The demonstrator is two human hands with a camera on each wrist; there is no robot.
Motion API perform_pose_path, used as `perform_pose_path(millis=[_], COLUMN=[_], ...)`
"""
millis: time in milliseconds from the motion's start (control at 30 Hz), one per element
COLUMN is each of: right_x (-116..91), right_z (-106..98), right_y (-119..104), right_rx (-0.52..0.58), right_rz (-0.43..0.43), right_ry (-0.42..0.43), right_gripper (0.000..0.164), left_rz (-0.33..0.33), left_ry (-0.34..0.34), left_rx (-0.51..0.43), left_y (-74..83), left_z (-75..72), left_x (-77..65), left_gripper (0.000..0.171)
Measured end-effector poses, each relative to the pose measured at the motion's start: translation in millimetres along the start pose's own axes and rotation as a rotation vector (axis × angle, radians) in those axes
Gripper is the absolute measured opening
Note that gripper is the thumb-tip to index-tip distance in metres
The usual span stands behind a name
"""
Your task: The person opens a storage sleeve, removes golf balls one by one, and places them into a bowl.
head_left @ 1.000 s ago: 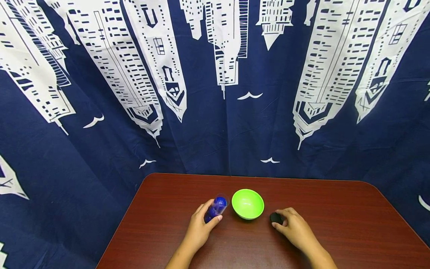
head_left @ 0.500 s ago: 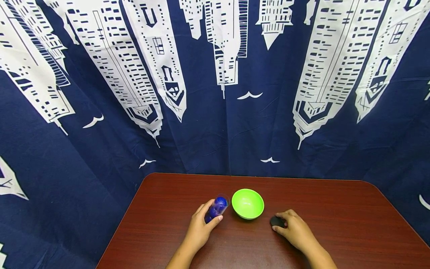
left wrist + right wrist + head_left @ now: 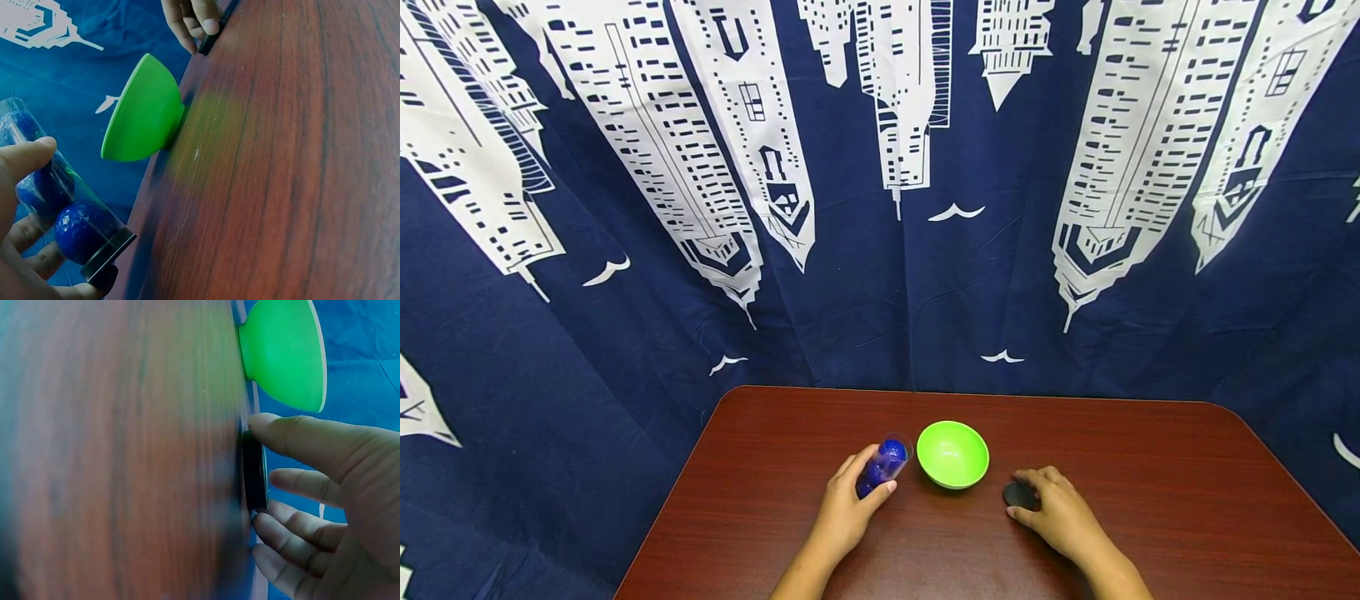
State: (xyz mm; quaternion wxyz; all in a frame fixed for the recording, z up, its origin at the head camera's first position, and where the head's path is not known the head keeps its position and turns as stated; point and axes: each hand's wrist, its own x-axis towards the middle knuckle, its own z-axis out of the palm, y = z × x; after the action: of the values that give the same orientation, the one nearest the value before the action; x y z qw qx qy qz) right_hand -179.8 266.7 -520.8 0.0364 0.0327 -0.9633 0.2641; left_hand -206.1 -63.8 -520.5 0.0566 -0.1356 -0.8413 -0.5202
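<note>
My left hand (image 3: pixel 846 510) grips a clear plastic tube (image 3: pixel 69 181) with dark blue balls (image 3: pixel 84 232) inside. The tube leans with its open top towards the bowl, and a black cap (image 3: pixel 109 256) closes its lower end. Just right of the tube stands a bright green bowl (image 3: pixel 953 456); its inside shows no contents. Right of the bowl, my right hand (image 3: pixel 1062 515) has thumb and fingers curled round the edges of a round black lid (image 3: pixel 255 470). That lid lies flat on the table; how firmly it is held is hard to see.
The reddish-brown wooden table (image 3: pixel 820 410) has rounded far corners. Behind it hangs a dark blue cloth (image 3: pixel 865 325) printed with white buildings and birds, close to the table's far edge.
My right hand has lowered the black lid from a tilt to flat on the table, and the fingers now sit slightly wider round it. The left hand, tube and bowl stay in place.
</note>
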Motion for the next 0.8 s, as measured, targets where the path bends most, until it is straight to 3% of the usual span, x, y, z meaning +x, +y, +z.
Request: perform_pose_path(millis=[333,567,800], right_x=[0,2,3], right_z=[-6,-10,-8], right_y=[-5,-12,-34], right_rx=[0.031,0.053,0.163], right_rz=[-0.025,-0.102,-0.203], right_ry=[0.062,0.183,0.271], right_gripper=[0.049,0.037,0.027], left_rz=[-0.002,0.018,0.015], left_ry=[0.008,0.009,0.032], left_rx=[0.002,0.026,0.071], left_y=[1.2,2.5,8.5], left_z=[-0.8,0.3,1.5], left_x=[0.4,1.2,1.5], left_gripper=[0.054,0.053,0.052])
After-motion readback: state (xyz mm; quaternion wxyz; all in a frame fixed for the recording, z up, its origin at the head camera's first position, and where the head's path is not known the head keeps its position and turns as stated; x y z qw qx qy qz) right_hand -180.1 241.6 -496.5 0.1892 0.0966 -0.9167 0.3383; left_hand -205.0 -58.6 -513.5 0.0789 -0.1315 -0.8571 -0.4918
